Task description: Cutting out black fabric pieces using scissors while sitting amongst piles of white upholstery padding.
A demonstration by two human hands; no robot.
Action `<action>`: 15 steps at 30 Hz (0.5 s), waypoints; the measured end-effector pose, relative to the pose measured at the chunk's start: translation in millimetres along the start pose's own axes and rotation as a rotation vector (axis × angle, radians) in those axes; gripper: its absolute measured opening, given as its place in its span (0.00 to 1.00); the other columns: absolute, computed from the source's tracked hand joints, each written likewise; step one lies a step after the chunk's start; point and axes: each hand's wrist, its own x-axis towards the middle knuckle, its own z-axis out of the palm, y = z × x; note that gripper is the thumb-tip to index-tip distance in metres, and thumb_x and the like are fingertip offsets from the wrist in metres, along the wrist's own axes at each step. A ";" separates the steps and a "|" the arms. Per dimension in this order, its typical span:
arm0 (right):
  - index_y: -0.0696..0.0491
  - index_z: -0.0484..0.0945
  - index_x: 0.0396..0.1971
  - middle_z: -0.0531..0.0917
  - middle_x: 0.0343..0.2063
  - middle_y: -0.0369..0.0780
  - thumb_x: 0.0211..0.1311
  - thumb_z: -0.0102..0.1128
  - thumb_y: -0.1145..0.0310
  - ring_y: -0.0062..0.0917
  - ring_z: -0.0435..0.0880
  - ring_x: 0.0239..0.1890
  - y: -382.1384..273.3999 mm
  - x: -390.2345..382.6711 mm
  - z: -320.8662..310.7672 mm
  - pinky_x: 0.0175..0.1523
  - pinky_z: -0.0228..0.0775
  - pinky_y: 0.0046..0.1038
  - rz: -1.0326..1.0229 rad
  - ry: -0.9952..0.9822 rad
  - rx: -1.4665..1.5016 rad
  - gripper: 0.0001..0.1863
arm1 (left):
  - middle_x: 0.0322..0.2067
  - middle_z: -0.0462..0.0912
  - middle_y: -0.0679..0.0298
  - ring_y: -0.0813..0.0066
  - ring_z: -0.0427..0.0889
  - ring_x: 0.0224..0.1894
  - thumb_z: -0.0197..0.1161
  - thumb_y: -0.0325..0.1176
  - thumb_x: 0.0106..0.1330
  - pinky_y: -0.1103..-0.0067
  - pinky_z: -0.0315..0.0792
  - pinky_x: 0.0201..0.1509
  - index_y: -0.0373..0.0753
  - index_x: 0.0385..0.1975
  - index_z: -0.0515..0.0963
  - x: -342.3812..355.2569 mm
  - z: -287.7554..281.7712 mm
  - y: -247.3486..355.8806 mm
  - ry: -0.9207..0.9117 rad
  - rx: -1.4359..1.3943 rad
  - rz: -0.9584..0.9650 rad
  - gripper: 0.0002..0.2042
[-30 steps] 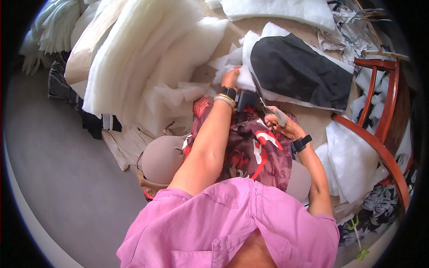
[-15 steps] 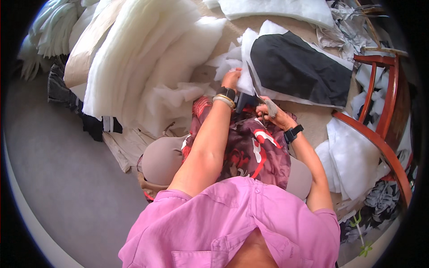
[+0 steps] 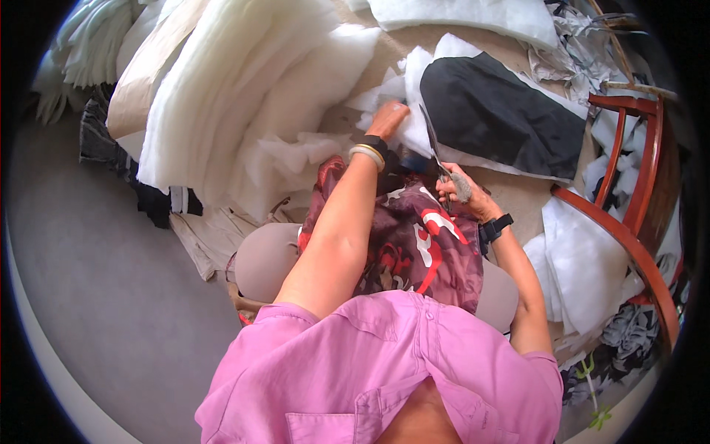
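Note:
My right hand (image 3: 464, 195) is closed round the handles of a pair of scissors (image 3: 433, 138), a grey wrap showing at the grip. The blades point away from me, along the left edge of a dark fabric piece (image 3: 503, 111). That piece lies flat on a larger sheet of white batting (image 3: 416, 78). Just left of the blades, my left hand (image 3: 387, 120) has its fingers closed at the batting's loose edge strip. Its fingertips are partly hidden. Torn batting scraps (image 3: 377, 98) lie beside that hand.
A tall stack of white batting (image 3: 244, 96) stands at the left. Patterned maroon cloth (image 3: 414, 244) covers my lap. A reddish wooden frame (image 3: 629, 229) borders the right, with batting sheets (image 3: 580, 259) beside it. Another batting sheet (image 3: 466, 18) lies at the far side.
My left hand has moved slightly farther away and to the right. My right hand has shifted a little right with the scissors, whose blades now show more clearly beside the dark fabric.

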 end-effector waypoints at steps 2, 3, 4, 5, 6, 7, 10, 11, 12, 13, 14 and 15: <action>0.53 0.57 0.54 0.71 0.29 0.33 0.52 0.58 0.69 0.14 0.72 0.28 -4.1 -4.7 2.9 0.35 0.69 0.18 0.011 0.016 0.024 0.30 | 0.48 0.71 0.48 0.58 0.70 0.49 0.56 0.57 0.46 0.72 0.60 0.53 0.28 0.50 0.64 -12.1 0.1 15.7 -0.012 -0.167 0.057 0.39; 0.54 0.57 0.54 0.71 0.28 0.33 0.51 0.58 0.69 0.14 0.72 0.28 -4.6 -6.9 2.5 0.35 0.69 0.17 0.023 0.010 0.014 0.30 | 0.49 0.69 0.50 0.62 0.69 0.50 0.58 0.56 0.48 0.75 0.59 0.55 0.30 0.54 0.59 -19.2 2.0 24.3 -0.059 -0.061 0.061 0.40; 0.54 0.57 0.53 0.71 0.28 0.33 0.51 0.58 0.69 0.14 0.71 0.28 -6.5 -7.4 3.6 0.35 0.69 0.17 0.036 -0.009 -0.002 0.30 | 0.50 0.67 0.52 0.67 0.68 0.51 0.61 0.54 0.49 0.77 0.58 0.57 0.32 0.58 0.53 -24.1 0.0 27.6 -0.092 0.043 0.065 0.42; 0.54 0.57 0.53 0.71 0.28 0.33 0.51 0.58 0.69 0.14 0.71 0.28 -7.6 -8.8 3.2 0.35 0.69 0.17 0.036 -0.010 -0.002 0.30 | 0.50 0.67 0.52 0.67 0.68 0.51 0.61 0.54 0.49 0.77 0.58 0.57 0.32 0.58 0.53 -22.8 -0.5 22.9 -0.091 0.043 0.064 0.42; 0.54 0.56 0.54 0.71 0.30 0.34 0.48 0.58 0.72 0.15 0.71 0.30 -8.4 -10.9 1.5 0.37 0.68 0.18 0.044 -0.034 0.011 0.31 | 0.50 0.68 0.53 0.68 0.69 0.50 0.62 0.48 0.50 0.77 0.60 0.55 0.31 0.59 0.50 -20.5 -0.5 16.2 -0.180 -0.062 0.053 0.41; 0.54 0.55 0.55 0.71 0.31 0.34 0.46 0.58 0.75 0.16 0.71 0.32 -8.7 -13.5 -0.8 0.39 0.67 0.19 0.051 -0.054 0.026 0.33 | 0.49 0.68 0.53 0.68 0.71 0.48 0.64 0.41 0.50 0.77 0.62 0.53 0.31 0.60 0.48 -21.4 -0.1 16.3 -0.275 -0.166 0.041 0.41; 0.53 0.56 0.54 0.71 0.30 0.34 0.48 0.57 0.74 0.15 0.71 0.29 -17.5 -21.0 -4.7 0.35 0.67 0.17 0.139 -0.011 -0.022 0.31 | 0.48 0.70 0.54 0.70 0.74 0.43 0.64 0.31 0.50 0.78 0.68 0.46 0.31 0.60 0.47 -26.4 -7.2 15.8 -0.333 -0.554 -0.125 0.39; 0.52 0.58 0.52 0.71 0.29 0.33 0.50 0.56 0.73 0.14 0.72 0.25 -28.0 -27.2 1.9 0.31 0.66 0.15 0.177 -0.011 -0.083 0.28 | 0.46 0.71 0.56 0.72 0.76 0.39 0.61 0.30 0.51 0.80 0.70 0.41 0.32 0.60 0.48 -22.1 -7.0 5.5 -0.321 -0.562 -0.094 0.37; 0.52 0.58 0.52 0.71 0.29 0.33 0.50 0.56 0.73 0.14 0.72 0.25 -26.4 -29.2 1.1 0.31 0.66 0.15 0.177 -0.013 -0.083 0.28 | 0.46 0.71 0.56 0.72 0.76 0.39 0.61 0.30 0.51 0.80 0.70 0.41 0.32 0.60 0.48 -19.9 -8.4 1.8 -0.318 -0.562 -0.095 0.37; 0.52 0.58 0.51 0.71 0.28 0.33 0.50 0.57 0.72 0.14 0.72 0.24 -24.7 -32.9 -1.8 0.30 0.66 0.15 0.199 -0.045 -0.098 0.27 | 0.46 0.71 0.57 0.72 0.76 0.40 0.61 0.29 0.51 0.79 0.70 0.42 0.33 0.60 0.48 -18.7 -8.6 1.6 -0.357 -0.578 -0.092 0.37; 0.52 0.59 0.51 0.71 0.28 0.33 0.50 0.58 0.70 0.15 0.72 0.23 -23.7 -35.7 -2.7 0.29 0.65 0.15 0.220 -0.078 -0.113 0.27 | 0.45 0.71 0.57 0.73 0.76 0.40 0.61 0.29 0.51 0.79 0.70 0.43 0.34 0.60 0.49 -18.2 -9.1 1.1 -0.394 -0.593 -0.089 0.36; 0.51 0.60 0.50 0.70 0.26 0.32 0.52 0.57 0.66 0.14 0.71 0.23 -24.1 -38.3 -2.3 0.29 0.64 0.16 0.259 -0.097 -0.147 0.25 | 0.45 0.71 0.57 0.73 0.76 0.40 0.61 0.29 0.51 0.79 0.70 0.43 0.34 0.60 0.49 -18.2 -10.7 0.3 -0.397 -0.592 -0.091 0.36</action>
